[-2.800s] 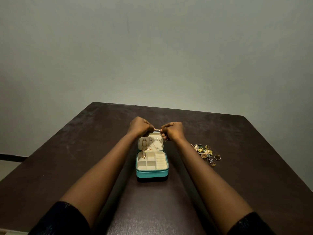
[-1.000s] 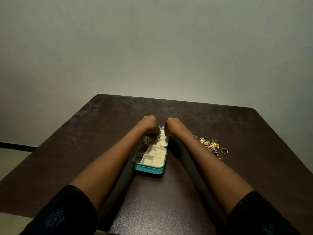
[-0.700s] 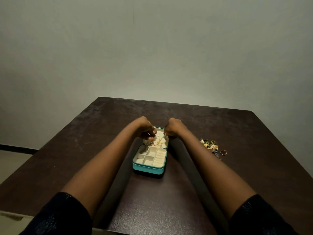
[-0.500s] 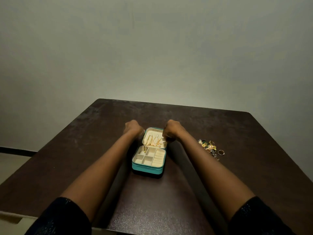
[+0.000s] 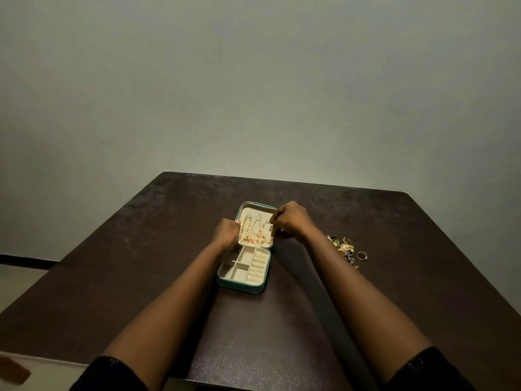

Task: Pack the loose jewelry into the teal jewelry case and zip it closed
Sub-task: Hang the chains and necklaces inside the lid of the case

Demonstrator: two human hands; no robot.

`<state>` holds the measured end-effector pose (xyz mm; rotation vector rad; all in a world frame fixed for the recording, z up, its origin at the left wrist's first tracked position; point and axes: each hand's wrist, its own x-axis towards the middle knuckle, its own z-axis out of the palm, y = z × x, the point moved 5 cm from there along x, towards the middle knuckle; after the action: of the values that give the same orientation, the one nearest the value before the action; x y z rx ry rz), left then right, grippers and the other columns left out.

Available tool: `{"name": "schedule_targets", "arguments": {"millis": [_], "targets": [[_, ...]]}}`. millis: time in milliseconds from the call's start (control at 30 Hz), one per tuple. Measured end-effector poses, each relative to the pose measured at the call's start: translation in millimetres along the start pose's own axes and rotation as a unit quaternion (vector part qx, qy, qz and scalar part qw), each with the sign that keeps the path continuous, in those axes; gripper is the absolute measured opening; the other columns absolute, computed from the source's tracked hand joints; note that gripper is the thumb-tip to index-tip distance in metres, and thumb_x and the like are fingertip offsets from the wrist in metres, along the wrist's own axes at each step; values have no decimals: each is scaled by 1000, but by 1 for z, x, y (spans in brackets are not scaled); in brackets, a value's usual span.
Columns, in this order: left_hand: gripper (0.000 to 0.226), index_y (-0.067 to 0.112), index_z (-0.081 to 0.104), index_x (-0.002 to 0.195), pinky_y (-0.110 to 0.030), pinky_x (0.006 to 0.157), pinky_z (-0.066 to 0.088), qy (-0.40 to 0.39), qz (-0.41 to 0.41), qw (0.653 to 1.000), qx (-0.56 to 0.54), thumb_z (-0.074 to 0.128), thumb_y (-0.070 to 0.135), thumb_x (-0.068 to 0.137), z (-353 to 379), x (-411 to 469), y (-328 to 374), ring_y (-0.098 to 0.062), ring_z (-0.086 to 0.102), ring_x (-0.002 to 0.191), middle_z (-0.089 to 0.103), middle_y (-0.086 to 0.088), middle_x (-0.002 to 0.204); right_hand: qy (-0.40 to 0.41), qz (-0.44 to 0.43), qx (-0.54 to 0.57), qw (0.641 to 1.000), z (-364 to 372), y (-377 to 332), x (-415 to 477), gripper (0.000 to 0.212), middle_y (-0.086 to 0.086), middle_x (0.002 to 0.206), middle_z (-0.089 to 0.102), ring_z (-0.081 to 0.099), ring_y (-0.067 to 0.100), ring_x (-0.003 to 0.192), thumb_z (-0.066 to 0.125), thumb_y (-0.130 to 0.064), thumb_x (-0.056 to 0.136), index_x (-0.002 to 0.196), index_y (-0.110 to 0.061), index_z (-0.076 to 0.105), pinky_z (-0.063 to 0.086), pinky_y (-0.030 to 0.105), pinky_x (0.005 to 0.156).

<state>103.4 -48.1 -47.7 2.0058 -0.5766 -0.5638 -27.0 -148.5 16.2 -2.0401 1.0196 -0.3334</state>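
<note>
- Teal jewelry case (image 5: 239, 287) lies open near the middle of our dark brown table (image 5: 127, 263), lid folded flat away from us.
- We see a mottled, matte tabletop with bare room to the left, behind the case and in front of it. Its far corners are rounded.
- Inside, the case has cream lining, with square compartments and a ribbed ring roll in its base.
- Our left hand (image 5: 225, 232) is curled against the lid's left edge. We cannot tell whether it grips.
- Our right hand (image 5: 291, 220) curls over the lid's right side, fingertips at the chains. Any pinch is hidden.
- Gold chains (image 5: 255, 232) hang in rows across the lid.
- Loose jewelry (image 5: 342, 246) is heaped to the right, apart from the case, with one ring (image 5: 361, 255) beside it.
</note>
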Motion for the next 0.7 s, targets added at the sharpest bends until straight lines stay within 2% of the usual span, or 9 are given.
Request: {"name": "schedule_targets", "arguments": {"millis": [67,133,200,233,333,433,600,700], "targets": [[34,0,52,119,-42,87,50,10,15,993,-117,34,23,101,0,-6,1,-29,59,102,60,-15,115,15,-26,5,1000,-6,0,-4,21,15,92,70,69,27,86,60,9,79,90,-2,72,60,41,73],[32,0,47,124,-35,79,53,12,30,970,-240,31,17,102,1,-11,3,-23,59,96,58,-13,109,60,-48,10,997,-12,2,-9,22,15,89,71,69,25,80,60,11,78,89,-3,73,60,40,71],[30,1,51,118,-31,73,54,24,57,946,-319,30,15,102,0,-16,8,-20,61,86,59,-15,106,113,-60,49,991,-15,8,-13,17,16,90,72,69,24,76,65,6,78,90,-3,72,60,39,71],[28,4,53,113,-34,76,54,38,75,938,-337,31,16,102,-2,-18,10,-20,62,84,61,-14,106,140,-65,67,986,-17,10,-15,16,14,93,71,68,22,78,69,2,78,92,-4,71,59,38,74],[23,17,56,104,-43,84,52,62,132,931,-334,34,19,101,-4,-21,19,-25,62,91,65,-6,97,161,-98,70,980,-16,13,-19,26,8,105,68,63,18,96,69,-7,81,107,-5,65,52,29,86],[26,14,53,120,-42,84,52,55,172,932,-315,35,19,101,-3,-24,32,-24,61,94,64,-4,99,122,-122,100,980,-11,13,-23,30,9,117,66,60,21,110,57,-4,89,118,-8,61,49,35,96],[26,15,52,119,-48,89,51,18,167,944,-283,34,19,101,4,-25,38,-25,61,96,64,-4,97,109,-76,102,986,-5,25,-20,31,8,111,70,63,23,105,49,-3,87,110,-13,68,50,39,93],[27,13,51,122,-45,88,53,0,160,946,-280,34,19,101,10,-24,33,-25,62,96,64,-9,105,109,-55,72,990,-2,32,-19,28,9,112,70,63,24,104,51,-8,88,111,-11,68,50,34,88]]}}
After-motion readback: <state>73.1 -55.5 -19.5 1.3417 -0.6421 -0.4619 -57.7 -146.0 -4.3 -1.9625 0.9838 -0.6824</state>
